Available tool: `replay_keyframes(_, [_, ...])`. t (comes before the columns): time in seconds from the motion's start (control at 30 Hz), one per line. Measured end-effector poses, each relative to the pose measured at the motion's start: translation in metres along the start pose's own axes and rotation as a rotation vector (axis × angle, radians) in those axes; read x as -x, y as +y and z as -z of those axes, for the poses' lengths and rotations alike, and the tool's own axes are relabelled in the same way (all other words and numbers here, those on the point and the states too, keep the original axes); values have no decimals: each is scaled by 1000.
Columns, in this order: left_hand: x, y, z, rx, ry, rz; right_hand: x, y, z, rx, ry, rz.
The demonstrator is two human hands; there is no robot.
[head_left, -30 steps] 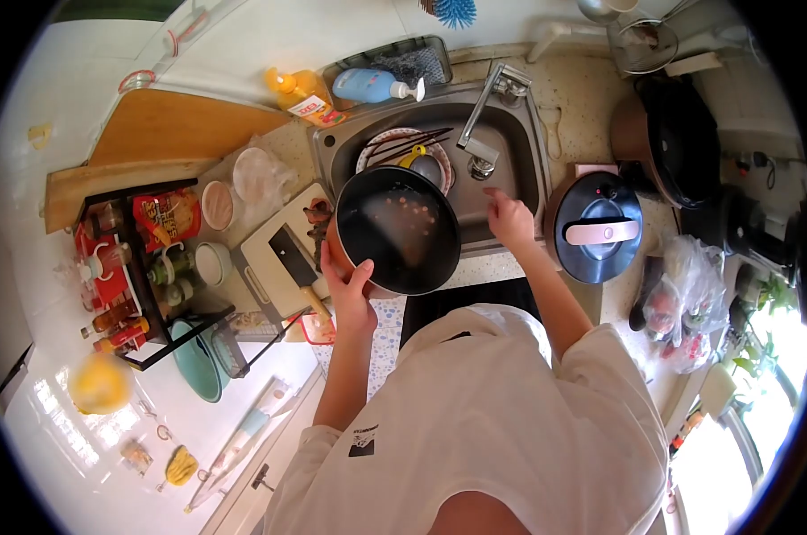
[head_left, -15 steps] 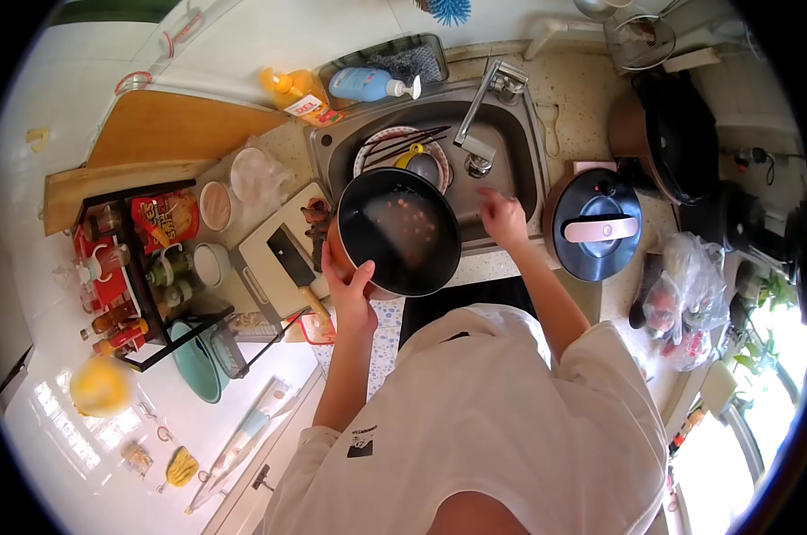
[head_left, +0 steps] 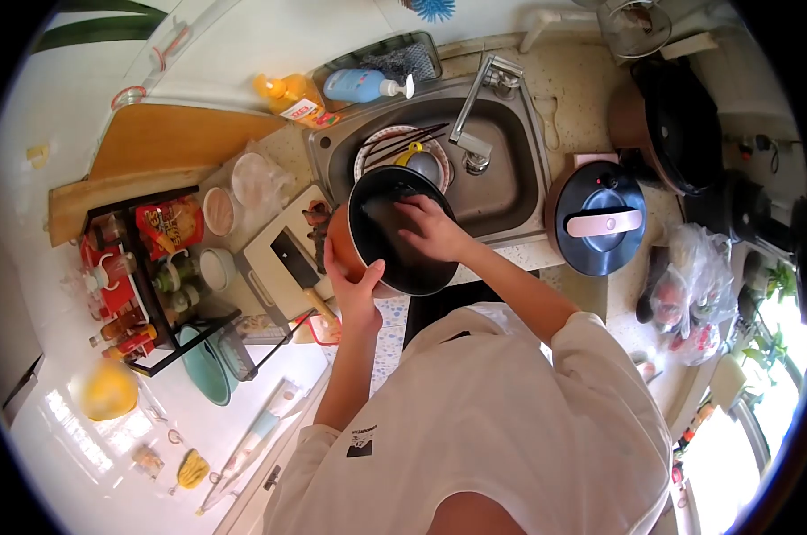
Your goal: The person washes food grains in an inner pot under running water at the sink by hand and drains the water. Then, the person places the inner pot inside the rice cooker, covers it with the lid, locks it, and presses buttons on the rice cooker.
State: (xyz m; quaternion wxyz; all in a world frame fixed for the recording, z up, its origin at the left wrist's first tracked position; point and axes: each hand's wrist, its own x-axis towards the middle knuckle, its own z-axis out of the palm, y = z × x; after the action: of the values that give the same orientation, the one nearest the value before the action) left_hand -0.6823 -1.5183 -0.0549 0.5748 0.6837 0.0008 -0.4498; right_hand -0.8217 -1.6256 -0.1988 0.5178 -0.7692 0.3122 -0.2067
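Observation:
My left hand (head_left: 359, 290) grips the near-left side of a pot (head_left: 401, 259), dark inside and orange outside, its thumb over the rim. The pot is tilted at the front edge of the sink (head_left: 517, 160). Inside its mouth is my right hand (head_left: 432, 230), fingers apart and nothing in it. The pot's bottom is dark, and what it holds is hard to make out. Behind it in the sink lie a patterned bowl (head_left: 365, 160) with dark chopsticks (head_left: 417, 136) and a yellow-handled utensil (head_left: 409, 152). The faucet (head_left: 471, 114) reaches over the sink.
Left of the sink lies a cutting board (head_left: 262, 261) with a knife (head_left: 293, 259), beside a black rack (head_left: 153, 303). Soap bottles (head_left: 359, 86) stand behind. To the right are a round black lid with a pink handle (head_left: 604, 223), a large pot (head_left: 635, 134) and plastic bags (head_left: 689, 285).
My right hand has moved left from over the sink into the pot. The pot has tilted, showing more of its orange side. The view has shifted slightly.

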Motion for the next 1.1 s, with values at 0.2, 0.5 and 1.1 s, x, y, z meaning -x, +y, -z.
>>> replay_keyframes(0.2, [-1, -7, 0, -71, -12, -80, -3, 20, -12, -46, -4, -56])
replay_keyframes(0.5, [-3, -12, 0, -122, 10, -84, 0, 27, -21, -101, 11, -110])
replay_keyframes(1.1, [-4, -15, -3, -145, 54, -91, 0, 38, -40, -318, -9, -161])
